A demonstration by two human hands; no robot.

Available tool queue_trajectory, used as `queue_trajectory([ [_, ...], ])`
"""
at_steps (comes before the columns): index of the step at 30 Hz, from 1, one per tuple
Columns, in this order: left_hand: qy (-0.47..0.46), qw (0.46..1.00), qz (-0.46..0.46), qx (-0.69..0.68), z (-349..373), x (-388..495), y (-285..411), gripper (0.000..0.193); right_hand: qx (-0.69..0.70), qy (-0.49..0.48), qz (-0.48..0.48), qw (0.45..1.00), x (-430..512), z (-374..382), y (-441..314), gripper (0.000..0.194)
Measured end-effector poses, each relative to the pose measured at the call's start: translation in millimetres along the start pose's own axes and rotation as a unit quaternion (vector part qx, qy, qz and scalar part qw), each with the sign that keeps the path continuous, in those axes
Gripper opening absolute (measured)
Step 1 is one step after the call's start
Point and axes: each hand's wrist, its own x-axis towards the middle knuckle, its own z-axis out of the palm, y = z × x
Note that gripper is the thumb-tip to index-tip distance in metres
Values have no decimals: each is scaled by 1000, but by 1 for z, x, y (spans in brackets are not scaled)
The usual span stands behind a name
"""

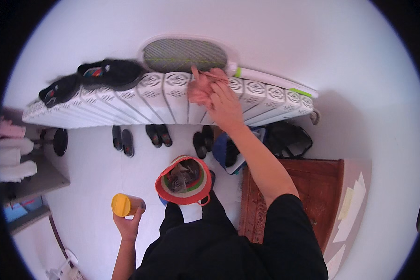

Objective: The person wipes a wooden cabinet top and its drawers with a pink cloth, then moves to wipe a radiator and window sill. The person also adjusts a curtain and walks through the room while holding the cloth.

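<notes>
My right hand [225,105] grips a crumpled pink cloth [201,89] against the top of a white wall radiator [176,101] with cut-out ornament. Behind the cloth, an electric fly swatter [185,52] with a grey mesh head and a white-and-green handle leans on the wall along the radiator. Low on the left, my left hand [127,224] holds a cylindrical container [127,204] with a yellow lid. Between the hands, near my legs, a red woven basket [185,199] with green and cream bands has dark and clear plastic-looking items inside.
Black shoes [108,73] sit on the radiator's left end. Several dark slippers [127,141] lie on the floor beneath it. A blue bag [222,148], a black bag [288,140] and a carved wooden cabinet [301,189] stand at right. Shelves [52,182] with folded cloth are at left.
</notes>
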Motion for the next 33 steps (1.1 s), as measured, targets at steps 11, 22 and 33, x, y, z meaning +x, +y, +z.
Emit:
queue_trajectory([
  [11, -56, 997, 51, -1, 51, 18, 63, 61, -206, 125, 360, 901, -118, -140, 168, 22],
  [22, -85, 986, 140, 34, 69, 28, 72, 64, -146, 158, 180, 960, -71, -82, 132, 26],
  [33, -308, 895, 323, -13, 133, 41, 201, 65, 431, 236, 624, 608, -263, -156, -14, 40],
])
